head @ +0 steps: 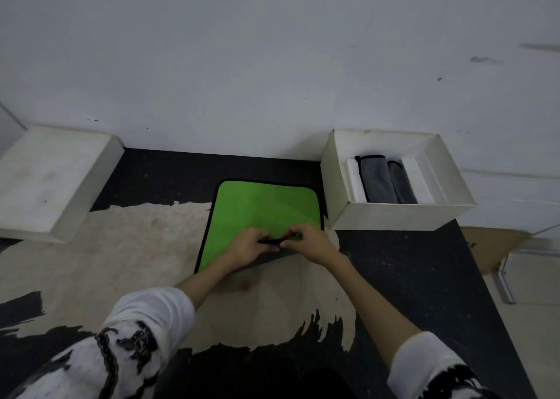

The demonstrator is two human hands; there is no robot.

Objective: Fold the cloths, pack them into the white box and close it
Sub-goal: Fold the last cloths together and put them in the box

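A green cloth (257,211) with a black hem lies flat on the table in front of me. Its near edge is lifted and shows a dark grey underside. My left hand (247,247) and my right hand (309,241) meet at that near edge, both pinching the black hem between fingers and thumb. The open white box (391,214) stands to the right of the cloth, against the wall. Inside it lie two folded grey cloths (385,180) side by side between white inserts.
The white box lid (51,177) rests upside up at the far left, against the wall. The tabletop (403,271) is black with a large worn beige patch. A brown cardboard piece (491,244) lies beyond the table's right edge.
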